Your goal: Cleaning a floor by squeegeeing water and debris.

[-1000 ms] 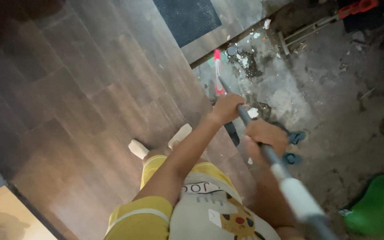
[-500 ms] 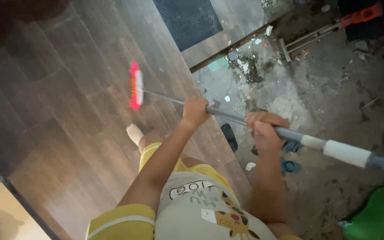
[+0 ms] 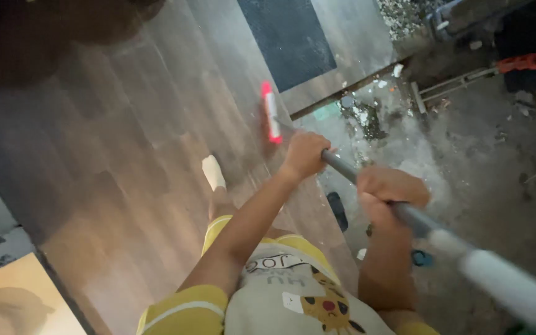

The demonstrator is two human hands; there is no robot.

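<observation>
Open wooden floor [image 3: 125,142] lies left of the broom [image 3: 271,113]; rubble [image 3: 367,118] and sandals [image 3: 337,209] crowd the right.

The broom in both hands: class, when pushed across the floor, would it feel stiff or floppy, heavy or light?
Probably stiff: the broom handle runs straight between the left hand and right hand. Likely light, given its thin handle and small red head. The wood floor looks smooth, so it should slide easily.

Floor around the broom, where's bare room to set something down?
Bare: the wood-look floor left of the broom head, up to the dark mat. Crowded: the grey concrete right of the handle, strewn with debris and sandals.
</observation>
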